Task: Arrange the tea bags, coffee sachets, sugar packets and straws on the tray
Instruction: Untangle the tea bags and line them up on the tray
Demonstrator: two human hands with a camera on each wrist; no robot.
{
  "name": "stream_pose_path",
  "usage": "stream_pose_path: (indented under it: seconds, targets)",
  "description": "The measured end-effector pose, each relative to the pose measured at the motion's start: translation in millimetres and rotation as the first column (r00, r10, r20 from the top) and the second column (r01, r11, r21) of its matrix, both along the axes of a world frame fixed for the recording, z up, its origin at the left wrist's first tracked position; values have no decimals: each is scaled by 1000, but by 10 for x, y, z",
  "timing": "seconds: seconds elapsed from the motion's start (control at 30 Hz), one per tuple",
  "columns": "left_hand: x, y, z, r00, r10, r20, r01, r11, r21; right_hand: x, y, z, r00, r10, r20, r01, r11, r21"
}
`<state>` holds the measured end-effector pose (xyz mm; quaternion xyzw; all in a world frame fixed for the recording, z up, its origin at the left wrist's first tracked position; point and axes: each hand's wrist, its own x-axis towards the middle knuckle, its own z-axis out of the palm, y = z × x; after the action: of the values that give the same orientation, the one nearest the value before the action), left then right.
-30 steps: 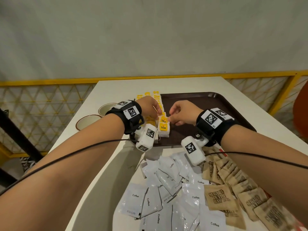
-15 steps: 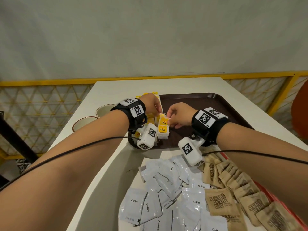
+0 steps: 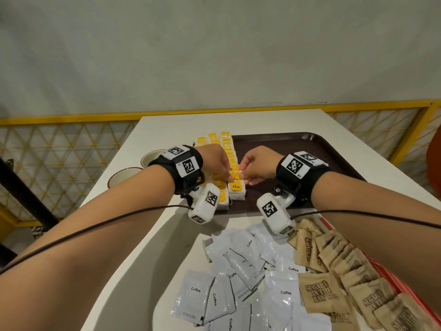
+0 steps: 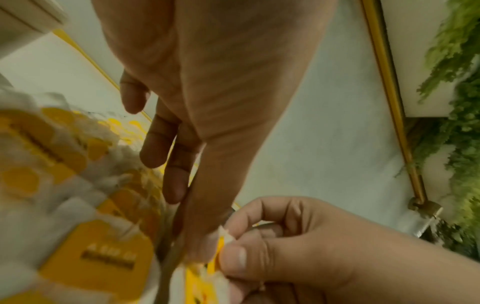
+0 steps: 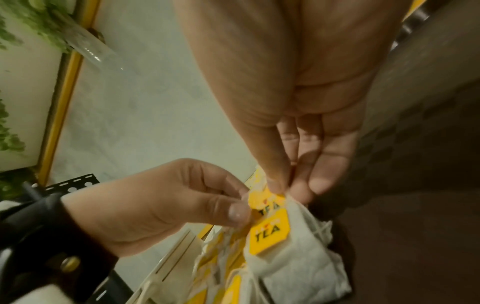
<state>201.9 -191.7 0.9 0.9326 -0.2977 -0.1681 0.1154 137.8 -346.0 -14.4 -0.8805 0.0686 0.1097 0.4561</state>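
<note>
The dark brown tray [image 3: 298,144] carries rows of tea bags [image 3: 226,149] along its left side, soft white paper with yellow square tags. My left hand [image 3: 216,161] and my right hand [image 3: 259,163] both pinch one tea bag [image 5: 267,202] over the nearest row. Glossy white coffee sachets [image 3: 238,278] and brown paper sugar packets [image 3: 334,278] lie on the table [image 3: 133,247].

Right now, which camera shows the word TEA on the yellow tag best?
The right wrist view: the yellow tag is close and readable. The head view shows it tiny; the left wrist view shows tags blurred.
</note>
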Motion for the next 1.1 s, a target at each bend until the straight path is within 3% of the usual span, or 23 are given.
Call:
stream_pose_path:
  seconds: [0.2,0.33,0.57,0.87,1.1]
  targets:
    - [-42,-4,-19,998,-45,45,43,998,43,-3,-47,4,998,-63,6,62,998,32]
    - [-56,35,2,997,-71,42,68,996,57,5,-30,-12,1000,-15,-18,15,1000,-19]
    - [-61,64,46,996,-83,-40,87,991,105,25,-3,-47,999,-1,43,3,998,-63]
    - [-31,0,-37,997,16,79,-15,1000,-16,47,23,-20,999,-1,34,4,998,-64]
    - [-1,2,-22,995,64,82,-58,996,-72,-63,-100,68,992,-124,-15,125,989,78]
